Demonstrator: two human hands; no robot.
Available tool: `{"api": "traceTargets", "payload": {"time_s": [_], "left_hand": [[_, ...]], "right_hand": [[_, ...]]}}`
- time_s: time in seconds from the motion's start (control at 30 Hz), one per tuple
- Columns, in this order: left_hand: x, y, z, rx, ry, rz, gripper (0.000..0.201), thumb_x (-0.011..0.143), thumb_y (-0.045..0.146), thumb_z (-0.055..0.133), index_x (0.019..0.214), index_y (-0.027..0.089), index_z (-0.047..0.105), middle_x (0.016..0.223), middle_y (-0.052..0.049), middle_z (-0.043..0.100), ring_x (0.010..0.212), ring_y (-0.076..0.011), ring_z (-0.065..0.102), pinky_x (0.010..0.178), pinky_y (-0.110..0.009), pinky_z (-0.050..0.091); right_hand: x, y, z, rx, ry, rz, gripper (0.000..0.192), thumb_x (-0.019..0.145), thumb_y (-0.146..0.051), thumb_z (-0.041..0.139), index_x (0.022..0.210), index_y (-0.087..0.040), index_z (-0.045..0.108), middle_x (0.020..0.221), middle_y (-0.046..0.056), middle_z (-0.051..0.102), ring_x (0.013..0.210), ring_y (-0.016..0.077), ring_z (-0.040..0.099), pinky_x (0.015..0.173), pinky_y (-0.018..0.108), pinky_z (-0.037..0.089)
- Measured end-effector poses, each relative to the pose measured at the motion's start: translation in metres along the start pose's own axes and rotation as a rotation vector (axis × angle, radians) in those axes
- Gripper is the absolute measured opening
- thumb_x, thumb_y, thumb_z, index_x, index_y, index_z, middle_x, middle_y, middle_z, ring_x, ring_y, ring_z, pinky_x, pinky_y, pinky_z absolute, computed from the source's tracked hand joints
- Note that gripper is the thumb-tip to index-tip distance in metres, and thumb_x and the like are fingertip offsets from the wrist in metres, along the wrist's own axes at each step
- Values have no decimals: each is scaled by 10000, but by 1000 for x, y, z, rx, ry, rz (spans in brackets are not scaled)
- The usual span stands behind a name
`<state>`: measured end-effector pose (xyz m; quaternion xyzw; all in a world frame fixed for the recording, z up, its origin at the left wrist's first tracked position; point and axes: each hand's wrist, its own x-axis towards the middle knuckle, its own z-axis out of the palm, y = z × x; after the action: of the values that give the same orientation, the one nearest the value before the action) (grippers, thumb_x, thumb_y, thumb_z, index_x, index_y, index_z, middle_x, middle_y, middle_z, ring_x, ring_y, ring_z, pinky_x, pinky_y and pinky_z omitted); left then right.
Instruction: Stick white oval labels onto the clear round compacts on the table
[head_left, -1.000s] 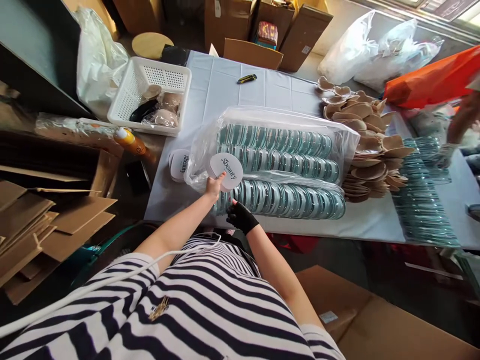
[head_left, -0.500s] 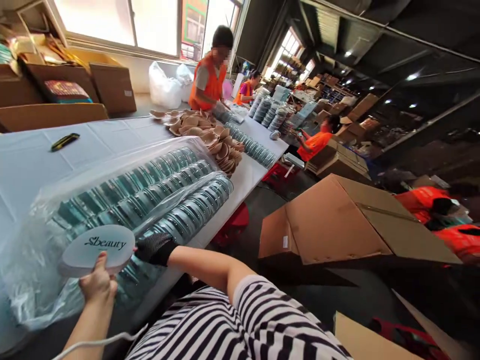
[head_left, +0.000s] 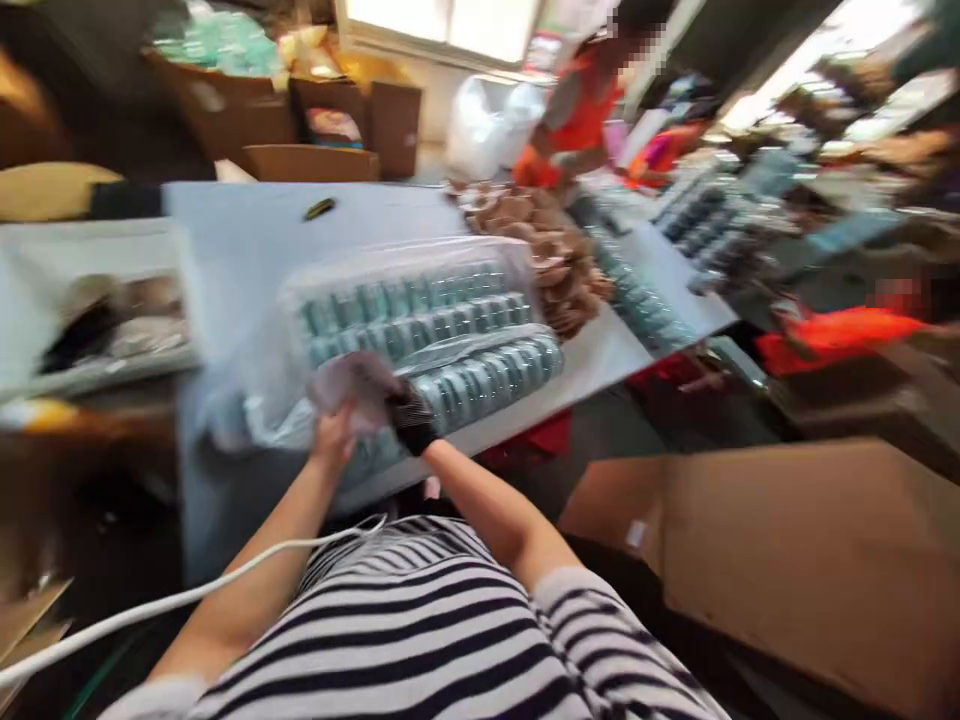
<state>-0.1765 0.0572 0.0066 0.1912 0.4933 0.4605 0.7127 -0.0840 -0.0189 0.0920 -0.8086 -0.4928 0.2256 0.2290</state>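
Holding a pale round disc (head_left: 352, 385) between them, the left hand (head_left: 332, 440) and the right hand (head_left: 409, 425) meet just above the near edge of the worktop (head_left: 247, 225); the picture is badly smeared, so whether the left fingers (head_left: 341, 418) are pinched on the disc's lower rim or merely resting against it I cannot tell, and the same goes for the right fingers, which are covered by a black glove and lie against the disc's right side. Straight beyond the fingers, touching or nearly touching the disc, lies a clear plastic bag (head_left: 420, 320) packed with three rows of teal round cases set on edge; the bag's loose film bunches up to the left of the fingers and partly hides the nearest row. Farther out past the bag, to the right of the fingers, sits one heap of tan shell-shaped pieces (head_left: 551, 255), and beyond that more rows of teal cases (head_left: 645, 305), too blurred to count. Well to the left of the fingers is one white basket (head_left: 90, 335) with dark and beige things inside, and below it one orange-capped bottle (head_left: 45, 415) lying down. Far beyond the fingers a small dark tool (head_left: 319, 209) lies alone on the cloth. One white cable (head_left: 187, 595) runs across the striped shirt (head_left: 435, 640) below the hands. A large cardboard box (head_left: 787, 560) stands on the floor to the right, and a person in an orange vest (head_left: 581, 110) works at the far end.
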Motion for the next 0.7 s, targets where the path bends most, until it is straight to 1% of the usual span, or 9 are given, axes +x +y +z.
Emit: {"api": "traceTargets", "payload": {"time_s": [0.07,0.1,0.17,0.27,0.37,0.43,0.53,0.6,0.7], "left_hand": [[19,5,-4,-115,52,63,125,790,97,725,914,102,708,875,-55,752,785,-150,707,855,-334,573],[29,8,-8,-151,86,92,163,766,116,754,922,95,709,906,-79,755,820,-172,712,897,-368,564],[48,13,-18,-194,134,130,200,734,109,775,923,90,713,935,-96,758,863,-196,712,936,-397,550],[60,8,-29,-244,99,153,289,683,110,811,956,105,717,965,-93,761,926,-210,708,965,-396,539],[61,-4,-33,-285,63,142,374,656,141,837,1008,118,714,979,-88,763,947,-211,705,970,-388,537],[60,-10,-33,-304,66,136,393,667,157,832,1039,118,709,994,-91,763,945,-210,707,965,-386,539],[61,-12,-33,-313,71,132,412,677,172,828,1065,116,703,1016,-102,761,957,-216,708,959,-389,542],[63,-12,-34,-308,75,125,417,675,190,833,1063,111,704,1024,-113,759,965,-229,708,957,-398,543],[65,-13,-35,-304,83,123,438,658,215,845,1059,106,708,1026,-126,757,988,-248,706,964,-412,539]], "right_hand": [[-15,23,0,-86,2,75,464,988,-208,272,1365,-36,482,1176,168,655,1018,196,609,864,292,450],[-25,37,0,-150,-11,90,470,990,-235,297,1374,-36,481,1135,181,667,975,211,625,821,291,452],[-52,65,2,-321,-58,76,449,964,-291,408,1359,-117,530,1042,143,702,883,218,653,733,269,444],[-87,85,10,-497,-268,20,420,936,-295,453,1334,-218,563,984,94,724,809,212,676,662,257,427],[-86,72,35,-551,-373,14,454,939,-287,444,1388,-256,498,1015,85,727,819,212,690,652,259,420],[-67,55,56,-562,-404,10,473,939,-272,442,1412,-261,455,1025,87,727,838,216,695,662,264,418],[-40,36,80,-582,-413,1,421,960,-265,409,1377,-243,459,1038,99,724,883,229,698,687,283,421],[-35,36,85,-594,-397,2,371,975,-326,411,1320,-212,487,1007,109,724,881,240,697,693,295,422],[-39,49,82,-555,-383,-42,300,988,-354,405,1185,-184,553,991,112,720,875,224,690,690,284,417]]}}
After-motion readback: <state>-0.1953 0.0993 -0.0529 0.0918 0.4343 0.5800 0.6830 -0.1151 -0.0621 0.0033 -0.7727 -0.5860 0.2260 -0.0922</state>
